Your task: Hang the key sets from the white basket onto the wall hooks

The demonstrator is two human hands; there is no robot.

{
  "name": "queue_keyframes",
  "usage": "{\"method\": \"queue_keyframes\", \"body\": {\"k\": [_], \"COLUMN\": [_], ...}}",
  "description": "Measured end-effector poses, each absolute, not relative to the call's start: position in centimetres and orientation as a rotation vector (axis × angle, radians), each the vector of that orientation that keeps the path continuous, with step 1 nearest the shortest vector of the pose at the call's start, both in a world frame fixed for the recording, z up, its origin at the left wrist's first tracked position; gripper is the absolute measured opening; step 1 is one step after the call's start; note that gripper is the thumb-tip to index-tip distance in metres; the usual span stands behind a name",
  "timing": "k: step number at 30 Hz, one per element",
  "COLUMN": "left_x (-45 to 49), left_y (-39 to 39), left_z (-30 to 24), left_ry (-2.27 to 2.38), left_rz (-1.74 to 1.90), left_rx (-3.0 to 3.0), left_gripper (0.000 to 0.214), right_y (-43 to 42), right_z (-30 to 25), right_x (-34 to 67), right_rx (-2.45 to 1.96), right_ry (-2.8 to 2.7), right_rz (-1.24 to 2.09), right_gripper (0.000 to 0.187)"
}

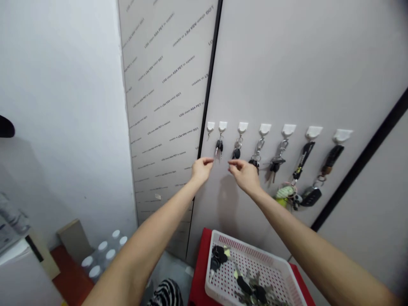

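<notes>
My left hand [202, 169] is raised to the panel with its fingertips pressed together, just left of the lower end of a pair of black-headed keys [219, 146] on the second hook. Whether it touches them is unclear. On their other side, my right hand [245, 173] has its thumb and index finger in a pinch. Anything between those fingertips is too small to make out. Just above the right hand hangs a black key [236, 153] on a ring. Another bunch of keys [255, 161] is partly hidden behind its knuckles.
Several white hooks [242, 127] run along the panel. Keys [276, 165], a strap with a green pouch [286, 192] and a car key fob [311, 196] hang at right. Below, a white basket [255, 253] of keys sits on a red surface [199, 272]. Capped bottles [102, 246] stand lower left.
</notes>
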State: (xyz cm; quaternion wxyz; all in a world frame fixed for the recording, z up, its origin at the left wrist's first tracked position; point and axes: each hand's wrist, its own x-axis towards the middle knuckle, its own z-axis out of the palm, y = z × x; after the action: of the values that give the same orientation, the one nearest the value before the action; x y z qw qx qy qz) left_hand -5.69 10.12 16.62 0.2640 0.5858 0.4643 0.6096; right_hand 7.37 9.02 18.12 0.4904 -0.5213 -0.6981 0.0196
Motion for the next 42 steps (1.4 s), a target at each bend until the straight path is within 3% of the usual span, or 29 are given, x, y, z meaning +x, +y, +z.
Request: {"method": "queue_keyframes", "body": {"k": [8, 14, 17, 21, 28, 35, 42], "left_x": [-4.5, -3.6, -3.6, -3.8, -3.8, -3.0, -3.1], "left_y": [5.3, 3.3, 2.9, 2.9, 2.5, 1.4, 2.4], "left_z": [3.5, 0.1, -0.5, -1.0, -0.8, 0.9, 1.7], "left_ry": [1.316, 1.339, 1.341, 1.324, 1.288, 1.098, 1.147], "left_rz": [1.038, 0.891, 0.912, 0.935, 0.913, 0.91, 1.029], "left_rx": [1.658, 1.885, 1.899, 1.918, 2.1, 2.095, 1.703], "left_gripper": [0.021, 0.022, 0.024, 0.025, 0.024, 0.024, 0.019], "right_y": [3.0, 0.5, 0.3, 0.3, 0.8, 1.0, 1.6], "right_z": [3.8, -0.7, -1.3, -1.5, 0.0, 2.9, 4.7], "right_x": [12.0, 10.2, 9.6, 9.9, 11.7, 11.3, 10.5], "right_rx": [-1.559, -1.433, -1.415, -1.49, -1.407, -1.347, -1.325], "right_ry": [-1.849, -2.244, -2.37, -2.346, -1.932, -1.565, -1.649], "right_rz": [0.609, 0.556, 0.411, 0.328, 0.885, 1.21, 1.029], "right_gripper": [0.023, 0.028, 0.032, 0.017, 0.02, 0.024, 0.02]}}
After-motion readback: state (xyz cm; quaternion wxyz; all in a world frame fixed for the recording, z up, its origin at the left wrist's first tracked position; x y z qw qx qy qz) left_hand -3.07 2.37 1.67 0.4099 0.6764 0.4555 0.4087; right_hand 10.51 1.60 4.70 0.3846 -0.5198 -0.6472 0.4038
